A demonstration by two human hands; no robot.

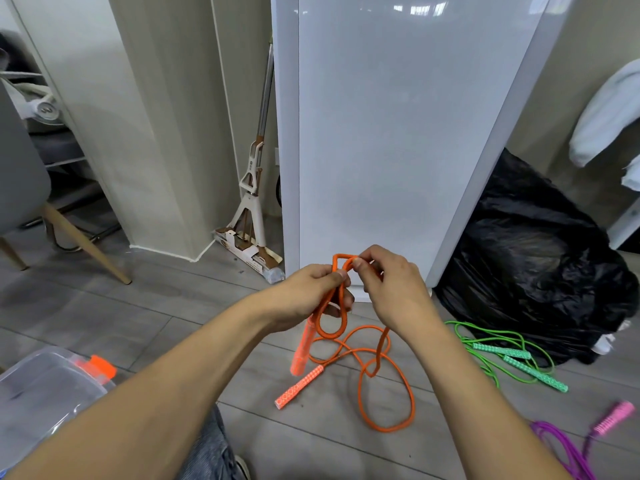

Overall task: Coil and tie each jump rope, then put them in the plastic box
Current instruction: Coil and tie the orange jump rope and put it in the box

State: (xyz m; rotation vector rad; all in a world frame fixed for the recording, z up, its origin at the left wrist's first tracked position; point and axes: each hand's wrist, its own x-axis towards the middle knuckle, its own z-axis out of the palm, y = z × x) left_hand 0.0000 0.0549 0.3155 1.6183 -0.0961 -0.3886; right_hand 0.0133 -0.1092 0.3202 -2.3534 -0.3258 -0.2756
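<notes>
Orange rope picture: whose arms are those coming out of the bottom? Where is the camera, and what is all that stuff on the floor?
Those are a person's own two arms. There is only one picture, taken by a camera worn on the person's head. It looks forward and down, so you see the arms just as that person does. The left hand and the right hand both pinch the orange jump rope where it is bent into loops. One handle hangs below the left hand, and the rest lies on the wooden floor. Also on the floor are a green jump rope to the right, a purple jump rope with a pink handle at the lower right, and a clear plastic box at the lower left. The ropes are meant to go into that box once tied.
</notes>
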